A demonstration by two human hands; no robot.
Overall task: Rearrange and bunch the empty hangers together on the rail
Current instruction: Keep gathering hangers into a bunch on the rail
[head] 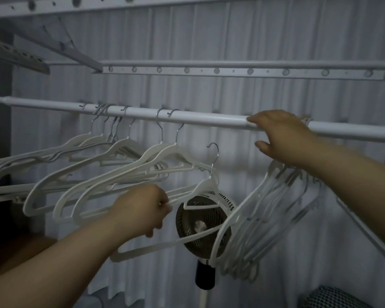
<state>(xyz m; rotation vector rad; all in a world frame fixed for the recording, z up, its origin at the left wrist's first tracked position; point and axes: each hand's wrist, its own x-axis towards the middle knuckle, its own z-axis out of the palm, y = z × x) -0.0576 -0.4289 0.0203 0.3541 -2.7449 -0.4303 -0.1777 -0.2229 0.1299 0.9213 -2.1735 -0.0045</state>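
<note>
Along the white rail (198, 120), hangers at two stages. Toward its right end a tight bunch (265, 210) hangs packed and slanted, the hooks mostly hidden behind the right hand (285, 136). That hand lies over the rail just beside the bunch, fingers stretched along the top and thumb apart below, closed round nothing that I can make out. Left hand (142, 210) is lower, fingers curled and pinching the shoulder of one loose hanger (206, 184). Its hook points up in open air, below the rail and touching nothing, between the two groups. Left of it the spread hangers (111, 174), seven or so, sit on the rail with gaps between the hooks. One single hanger (365, 230) hangs apart at the far right. A fan (201, 225) stands behind. My reading: roughly half done. The bunch is formed; the carried hanger needs hooking on beside it, then the spread ones follow.
</note>
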